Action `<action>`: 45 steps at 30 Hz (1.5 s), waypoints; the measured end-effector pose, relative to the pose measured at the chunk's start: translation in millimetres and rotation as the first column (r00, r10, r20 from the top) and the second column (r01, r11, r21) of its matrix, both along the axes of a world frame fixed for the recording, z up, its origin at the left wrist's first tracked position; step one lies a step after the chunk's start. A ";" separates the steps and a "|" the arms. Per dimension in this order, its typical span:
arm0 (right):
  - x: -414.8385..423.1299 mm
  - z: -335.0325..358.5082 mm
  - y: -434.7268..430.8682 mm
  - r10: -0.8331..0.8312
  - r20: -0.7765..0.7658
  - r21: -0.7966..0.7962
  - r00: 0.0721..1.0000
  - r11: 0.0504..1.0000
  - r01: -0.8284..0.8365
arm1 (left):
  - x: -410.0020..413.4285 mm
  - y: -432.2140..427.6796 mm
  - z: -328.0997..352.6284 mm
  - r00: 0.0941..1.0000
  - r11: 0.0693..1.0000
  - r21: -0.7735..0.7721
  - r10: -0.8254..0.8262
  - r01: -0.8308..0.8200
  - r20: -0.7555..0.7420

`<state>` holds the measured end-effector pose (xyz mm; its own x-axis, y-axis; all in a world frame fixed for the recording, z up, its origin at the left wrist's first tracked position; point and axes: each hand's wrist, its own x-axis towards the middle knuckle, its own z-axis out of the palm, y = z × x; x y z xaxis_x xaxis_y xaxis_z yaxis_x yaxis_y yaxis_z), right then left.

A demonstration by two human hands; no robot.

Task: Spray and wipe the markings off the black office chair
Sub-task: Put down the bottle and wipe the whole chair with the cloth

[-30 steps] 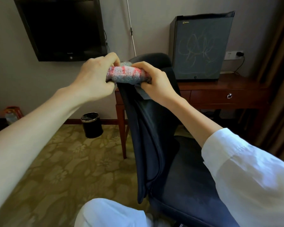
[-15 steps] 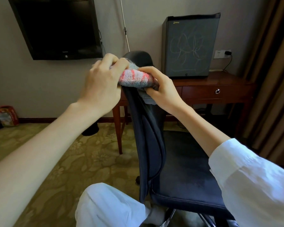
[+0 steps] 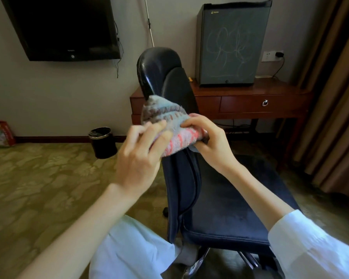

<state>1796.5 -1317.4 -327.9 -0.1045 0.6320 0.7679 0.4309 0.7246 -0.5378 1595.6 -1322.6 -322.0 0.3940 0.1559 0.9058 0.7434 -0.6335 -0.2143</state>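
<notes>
Your left hand (image 3: 139, 158) and right hand (image 3: 210, 141) both hold the striped cloth (image 3: 169, 121), pinching it from either side with curled fingers. The cloth is wrapped over the backrest edge of the black office chair (image 3: 161, 77), midway between its top and the seat. Behind, a scribbled mini fridge (image 3: 230, 47) stands on the wooden desk (image 3: 240, 97).
</notes>
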 end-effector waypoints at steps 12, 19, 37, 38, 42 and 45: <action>29.1 -128.5 -30.1 -0.288 0.186 -0.076 0.939 0.949 0.306 | 33.1 -13.0 -129.6 0.997 0.994 -0.108 0.003 -0.011 -0.076; 33.4 -186.8 -43.3 -0.335 0.226 -0.231 0.915 0.894 0.385 | 49.4 -16.5 -180.6 0.990 0.974 -0.223 -0.006 -0.026 -0.142; 26.8 -135.0 -77.5 -0.377 0.203 -0.147 0.904 0.901 0.409 | 42.2 -41.2 -108.6 0.990 0.963 -0.260 -0.096 0.067 -0.101; 25.2 -107.7 -76.5 -0.395 0.201 -0.066 0.897 0.908 0.414 | 42.4 -39.8 -84.9 0.994 0.975 -0.204 -0.096 0.082 -0.060; 21.3 -16.5 -65.5 -0.474 0.202 0.119 0.857 0.880 0.459 | 45.8 -21.3 -12.0 0.999 0.998 -0.056 -0.009 0.006 -0.047; 20.4 2.9 -59.3 -0.499 0.231 0.129 0.835 0.867 0.482 | 50.2 -9.2 -7.2 0.981 0.997 -0.010 0.075 -0.078 -0.181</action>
<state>1816.9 -1376.7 -325.0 0.0136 0.6025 0.7980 0.8514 0.4115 -0.3251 1645.7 -1331.8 -329.2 0.5368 0.2064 0.8181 0.7398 -0.5813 -0.3388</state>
